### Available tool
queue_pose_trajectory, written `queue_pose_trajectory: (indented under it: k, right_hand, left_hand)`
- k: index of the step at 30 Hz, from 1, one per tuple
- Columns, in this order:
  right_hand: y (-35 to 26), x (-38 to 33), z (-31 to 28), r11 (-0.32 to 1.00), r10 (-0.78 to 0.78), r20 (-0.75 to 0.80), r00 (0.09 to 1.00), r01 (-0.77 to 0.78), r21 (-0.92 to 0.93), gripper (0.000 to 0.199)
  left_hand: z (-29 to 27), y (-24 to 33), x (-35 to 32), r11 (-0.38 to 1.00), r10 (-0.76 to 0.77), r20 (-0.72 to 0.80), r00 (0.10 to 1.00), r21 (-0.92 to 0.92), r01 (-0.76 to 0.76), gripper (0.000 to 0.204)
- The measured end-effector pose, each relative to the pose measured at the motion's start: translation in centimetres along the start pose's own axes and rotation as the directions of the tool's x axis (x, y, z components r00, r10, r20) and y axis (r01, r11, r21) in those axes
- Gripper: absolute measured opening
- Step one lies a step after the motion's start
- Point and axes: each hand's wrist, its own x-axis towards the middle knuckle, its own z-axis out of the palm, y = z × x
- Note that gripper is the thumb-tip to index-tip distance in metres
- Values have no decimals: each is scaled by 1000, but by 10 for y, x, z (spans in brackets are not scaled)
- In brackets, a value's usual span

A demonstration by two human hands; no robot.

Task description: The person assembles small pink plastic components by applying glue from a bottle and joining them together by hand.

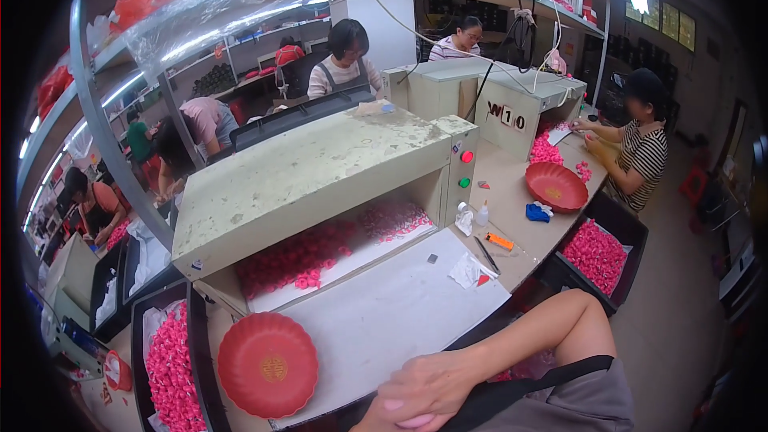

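Note:
At the lower edge, my right hand (436, 380) lies closed over my left hand (380, 418), the two folded together in front of the worktop. Pale pink fingertips or coverings show among the fingers; whether anything small is between them is hidden. My left hand's fingers are mostly covered. Just beyond the hands spreads a white sheet (376, 304) on the table. Left of them sits a red scalloped bowl (268, 364) with a gold emblem, nothing inside it. Inside the cream box-shaped machine (312, 176), many small bright pink pieces (300, 260) lie on a white surface.
Black crates of pink pieces stand left (170, 360) and right (596, 256). Near the sheet's right side lie an orange tube (500, 242), a black pen (487, 254), crumpled tissue (466, 271), small bottles (482, 216) and a blue cloth (538, 212). Several co-workers sit or stand around.

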Motion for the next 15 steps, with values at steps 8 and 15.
queue_pose_trajectory:
  k: [8, 15]
  right_hand:
    - [8, 0, -66, 982, 145, 22, 989, -141, -129, 48]
    - [34, 3, -47, 979, -167, -33, 985, 162, -122, 53]
  left_hand:
    - [19, -8, 18, 967, 94, -113, 989, 248, -64, 80]
    - [21, 2, 15, 990, -25, -342, 939, 119, 70, 68]
